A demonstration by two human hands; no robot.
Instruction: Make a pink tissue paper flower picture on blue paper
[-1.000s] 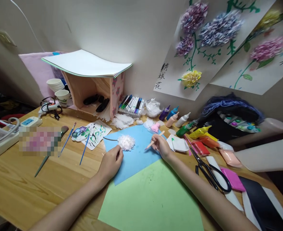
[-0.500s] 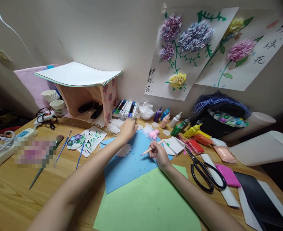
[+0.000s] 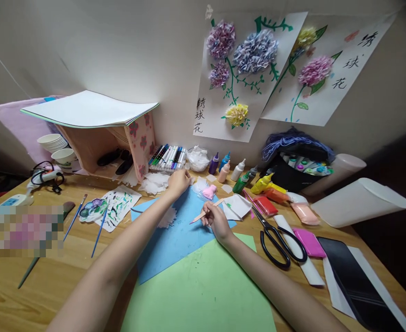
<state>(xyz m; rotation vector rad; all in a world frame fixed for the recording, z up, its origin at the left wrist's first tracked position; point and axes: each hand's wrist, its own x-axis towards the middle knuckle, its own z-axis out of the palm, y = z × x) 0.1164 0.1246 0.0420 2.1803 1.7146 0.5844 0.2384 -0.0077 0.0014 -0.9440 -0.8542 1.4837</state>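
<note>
My left hand (image 3: 179,182) reaches to the far edge of the blue sheet (image 3: 168,253). Its fingertips are pressed together beside small white paper pieces, and what is between them is hidden. A pale pointed wooden stick (image 3: 200,216) with a pinkish tip rests in my right hand (image 3: 216,220), over the blue sheet. Ahead of that hand sits a lump of pink clay (image 3: 208,191) on clear plastic. Ragged white paper petals (image 3: 168,217) lie on the blue sheet, partly behind my left forearm. A green sheet (image 3: 203,290) overlaps the blue one in front.
Large black-handled scissors (image 3: 275,242) lie to the right, near clay packets (image 3: 265,206). Paint bottles (image 3: 238,169), a bowl of white paper (image 3: 197,159) and markers (image 3: 168,157) line the back. Left are paintbrushes (image 3: 99,233) and painted paper (image 3: 116,210).
The view has swung right, so everything appears farther left. My left hand stays among the paper pieces at the blue sheet's far edge. My right hand keeps hold of the wooden stick.
</note>
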